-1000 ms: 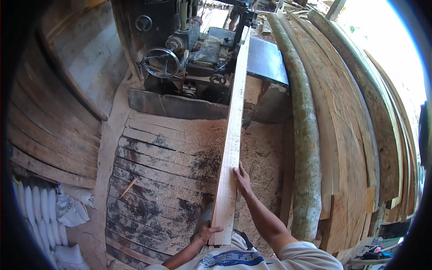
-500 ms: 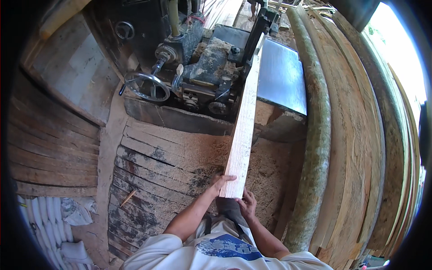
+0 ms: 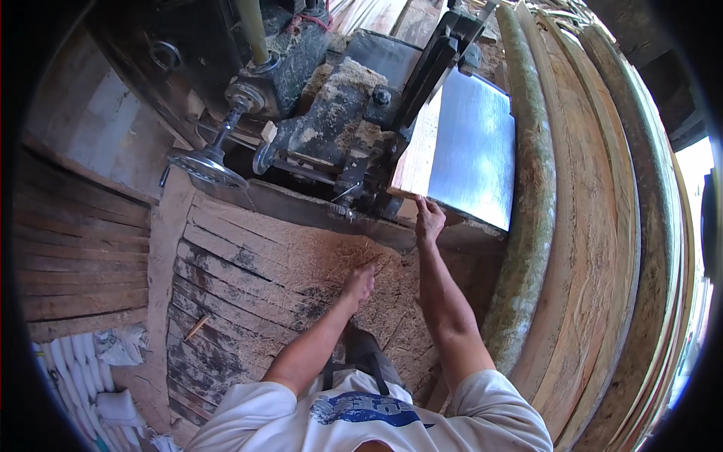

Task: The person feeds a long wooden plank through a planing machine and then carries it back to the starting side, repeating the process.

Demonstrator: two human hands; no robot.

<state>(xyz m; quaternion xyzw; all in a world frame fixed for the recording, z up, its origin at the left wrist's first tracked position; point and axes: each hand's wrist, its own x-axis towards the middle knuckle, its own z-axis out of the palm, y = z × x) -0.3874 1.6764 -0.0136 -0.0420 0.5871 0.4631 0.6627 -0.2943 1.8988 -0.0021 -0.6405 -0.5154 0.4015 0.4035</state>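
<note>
A pale sawn wooden plank [image 3: 416,162] lies along the left side of a shiny metal machine table [image 3: 474,158], beside the black guide. My right hand [image 3: 429,220] is at the plank's near end, arm stretched forward, with its fingers closed on the end edge. My left hand [image 3: 359,284] is off the plank, lower and to the left, above the sawdust-covered floor. It holds nothing, and its fingers look loosely apart. The far part of the plank is hidden behind the black guide [image 3: 437,68].
The dark machine body [image 3: 335,113], dusted with shavings, has a metal handwheel [image 3: 207,167] on its left. A long log [image 3: 531,188] and stacked boards [image 3: 595,188] line the right side. Sawdust [image 3: 324,252] covers the slatted floor. White sacks [image 3: 79,377] lie at lower left.
The plank has slid forward, away from me, along the machine table. My right hand has gone forward with its near end. My left hand has let go of the plank.
</note>
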